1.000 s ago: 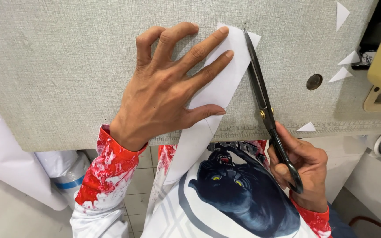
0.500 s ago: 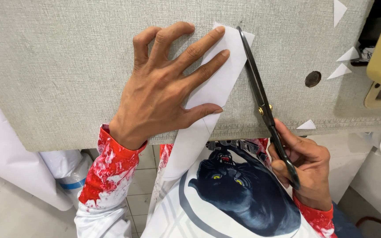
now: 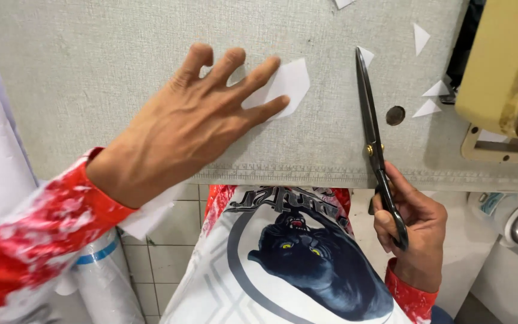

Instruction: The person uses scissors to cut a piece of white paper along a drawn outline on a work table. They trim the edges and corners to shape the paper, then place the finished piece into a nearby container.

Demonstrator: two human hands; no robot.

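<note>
L hand (image 3: 181, 135) flat, fingers spread, pressing white fabric strip (image 3: 286, 81) onto grey table (image 3: 91, 60); strip hangs off near edge. R hand (image 3: 412, 231) wrapped round scissors (image 3: 372, 129) handles, blades shut, lying just right of strip, not touching. Tip imo: keep strip pinned taut, feed edge square into blades. White offcuts (image 3: 427, 108) scattered right.

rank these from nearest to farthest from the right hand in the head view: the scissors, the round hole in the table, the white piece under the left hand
1. Scissors: held in the right hand, blades shut and pointing up over the table.
2. Round hole: in the grey table top, just right of the blades.
3. White piece: farthest, to the left, pinned under the left hand's fingertips.
</note>
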